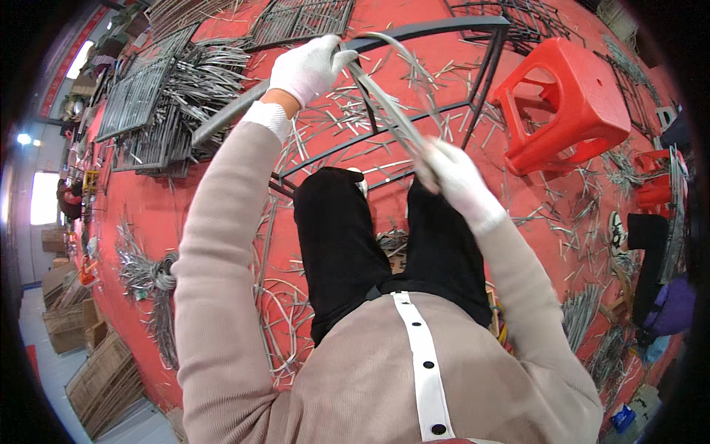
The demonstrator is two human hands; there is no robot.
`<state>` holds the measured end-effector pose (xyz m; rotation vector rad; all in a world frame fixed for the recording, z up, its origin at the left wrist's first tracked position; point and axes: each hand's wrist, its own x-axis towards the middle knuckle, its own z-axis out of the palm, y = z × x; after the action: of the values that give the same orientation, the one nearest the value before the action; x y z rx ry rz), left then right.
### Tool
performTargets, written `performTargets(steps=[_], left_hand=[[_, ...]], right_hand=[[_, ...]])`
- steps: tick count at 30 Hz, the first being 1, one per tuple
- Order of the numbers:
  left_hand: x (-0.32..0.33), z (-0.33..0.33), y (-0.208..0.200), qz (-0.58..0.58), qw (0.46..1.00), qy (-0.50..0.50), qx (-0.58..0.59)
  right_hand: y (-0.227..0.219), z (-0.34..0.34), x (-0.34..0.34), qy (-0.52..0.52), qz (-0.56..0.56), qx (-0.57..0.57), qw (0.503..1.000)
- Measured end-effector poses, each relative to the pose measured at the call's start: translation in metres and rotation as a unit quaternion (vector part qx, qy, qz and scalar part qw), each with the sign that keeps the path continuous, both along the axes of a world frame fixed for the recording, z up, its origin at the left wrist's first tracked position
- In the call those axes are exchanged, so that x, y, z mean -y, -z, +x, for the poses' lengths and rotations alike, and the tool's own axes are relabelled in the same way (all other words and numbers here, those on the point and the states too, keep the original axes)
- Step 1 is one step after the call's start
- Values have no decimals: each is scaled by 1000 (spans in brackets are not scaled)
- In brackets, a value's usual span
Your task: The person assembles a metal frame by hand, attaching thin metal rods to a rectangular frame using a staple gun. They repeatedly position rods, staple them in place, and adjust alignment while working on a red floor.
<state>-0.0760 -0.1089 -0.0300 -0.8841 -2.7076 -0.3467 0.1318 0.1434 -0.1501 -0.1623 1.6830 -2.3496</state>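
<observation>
My left hand (309, 71), in a white knit glove, is closed around grey flat strips (386, 108) at the top bar of a dark metal frame (436, 29). A wider grey length (231, 112) extends from that hand toward the lower left; whether it is part of the bar I cannot tell. Between my hands the strips run slanting down to the right, and one loops up above the bar. My right hand (452, 176), also gloved and slightly blurred, is closed on their lower right end. The frame stands in front of my knees.
A red plastic stool (573, 103) stands right of the frame. Stacked metal racks (144, 92) and piled strips (211, 78) lie at the left. Strip offcuts litter the red floor (510, 159). A tied strip bundle (159, 275) lies left. Another person's leg (642, 240) shows at right.
</observation>
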Motion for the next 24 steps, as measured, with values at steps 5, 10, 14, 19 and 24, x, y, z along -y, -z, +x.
performTargets(steps=[5,10,14,19,24], left_hand=[[2,-20,25,6,967,32,-254],[9,-15,12,-1,977,92,-194],[-7,9,-5,-27,988,119,92],[-8,41,-35,0,935,165,315],[-3,91,-35,-50,955,134,259]], right_hand=[[71,270,-197,269,396,225,849],[84,412,-258,37,785,363,501],[51,254,-185,228,708,54,667],[-27,26,-15,207,308,-105,923],[-52,-33,78,45,20,35,998]])
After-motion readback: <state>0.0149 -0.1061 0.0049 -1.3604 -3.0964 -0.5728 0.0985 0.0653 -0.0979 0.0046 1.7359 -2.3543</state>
